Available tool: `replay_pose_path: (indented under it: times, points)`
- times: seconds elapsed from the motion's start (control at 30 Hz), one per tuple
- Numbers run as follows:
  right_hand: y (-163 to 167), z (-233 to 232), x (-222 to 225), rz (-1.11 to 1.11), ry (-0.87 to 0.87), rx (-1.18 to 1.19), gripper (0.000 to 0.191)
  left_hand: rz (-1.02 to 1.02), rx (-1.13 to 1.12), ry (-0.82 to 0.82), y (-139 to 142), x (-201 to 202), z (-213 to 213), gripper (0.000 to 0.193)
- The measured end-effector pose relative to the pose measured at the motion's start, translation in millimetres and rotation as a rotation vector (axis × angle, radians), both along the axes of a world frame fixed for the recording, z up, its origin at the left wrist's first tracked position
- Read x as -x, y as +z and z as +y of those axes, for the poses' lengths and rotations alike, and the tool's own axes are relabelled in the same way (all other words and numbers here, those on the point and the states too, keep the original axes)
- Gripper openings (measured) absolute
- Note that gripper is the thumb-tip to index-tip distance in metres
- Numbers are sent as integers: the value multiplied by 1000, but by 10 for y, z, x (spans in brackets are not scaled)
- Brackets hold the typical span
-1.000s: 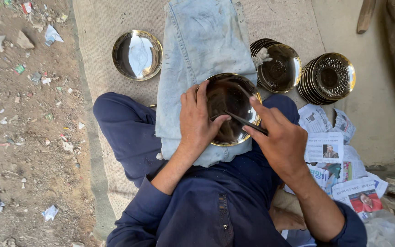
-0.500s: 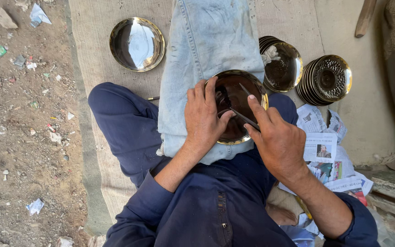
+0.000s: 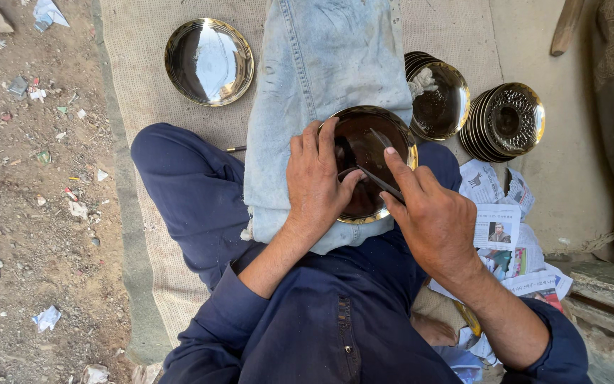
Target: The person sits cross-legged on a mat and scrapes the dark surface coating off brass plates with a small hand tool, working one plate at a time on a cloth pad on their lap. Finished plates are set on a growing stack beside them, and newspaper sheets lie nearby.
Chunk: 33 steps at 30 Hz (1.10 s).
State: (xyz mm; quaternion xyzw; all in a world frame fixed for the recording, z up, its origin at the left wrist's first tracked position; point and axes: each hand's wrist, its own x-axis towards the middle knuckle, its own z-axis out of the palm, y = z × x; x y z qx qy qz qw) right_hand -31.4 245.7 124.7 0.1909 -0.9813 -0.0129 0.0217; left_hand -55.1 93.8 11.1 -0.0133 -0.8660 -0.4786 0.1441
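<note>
A shiny brass plate (image 3: pixel 374 135) rests on a strip of pale denim cloth (image 3: pixel 321 78) laid over my lap. My left hand (image 3: pixel 318 181) lies flat across the plate's near left rim and holds it down. My right hand (image 3: pixel 431 217) grips a thin dark metal tool (image 3: pixel 378 181), with the forefinger stretched along it. The tool's tip touches the inside of the plate near the middle. Both sleeves are dark blue.
A single polished plate (image 3: pixel 209 60) lies on the woven mat (image 3: pixel 143 142) at the upper left. Right of my lap stand a stack of plates with a wad of white cloth (image 3: pixel 435 99) and a tilted stack of patterned plates (image 3: pixel 506 121). Newspaper sheets (image 3: pixel 499 227) lie by my right knee. Littered dirt (image 3: pixel 30 178) lies left.
The view has shifted a little. My hands stay on the plate, and the tool has moved slightly within the plate.
</note>
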Motion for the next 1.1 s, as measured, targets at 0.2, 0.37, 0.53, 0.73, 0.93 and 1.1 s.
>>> replay_pose_path:
  times: [0.2, 0.37, 0.53, 0.73, 0.93, 1.1]
  points:
    - [33, -36, 101, -28, -41, -79, 74, 3, -27, -35, -3, 2, -57, 97]
    - [170, -28, 471, -79, 81, -189, 76, 125, -18, -160, -49, 310, -325, 44]
    - [291, -137, 761, -89, 342, -234, 71, 103, 180, -358, -128, 801, -432, 19]
    - [275, -211, 810, -171, 223, -195, 72, 172, 84, -231, -276, 629, -455, 17]
    - [278, -203, 857, -235, 99, -168, 72, -160, 119, 59, -173, -80, -376, 26]
    - [276, -257, 848, -245, 142, -220, 74, -197, 217, 19, -150, -166, -454, 30]
